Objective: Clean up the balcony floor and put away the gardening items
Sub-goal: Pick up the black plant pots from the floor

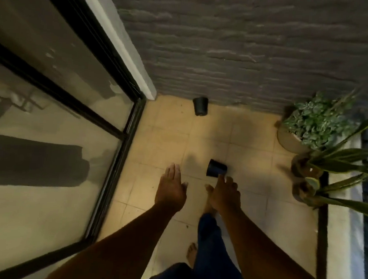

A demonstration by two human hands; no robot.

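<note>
Blue trouser legs and a bare foot (191,253) stand lowest in the view, on the beige tiled balcony floor (255,145). Above them both arms reach forward. The left hand (171,188) is flat, fingers straight and together, holding nothing. The right hand (225,194) has its fingers (220,177) spread and holds nothing yet; it is the nearer one to the small black plastic pot (216,168), which lies on its side just beyond the fingertips. The long axis of this pot runs left to right, slightly tilted; which end is the mouth I cannot tell. Farther away, a second black pot (200,106) lies toppled near the dark brick wall (252,45).
</note>
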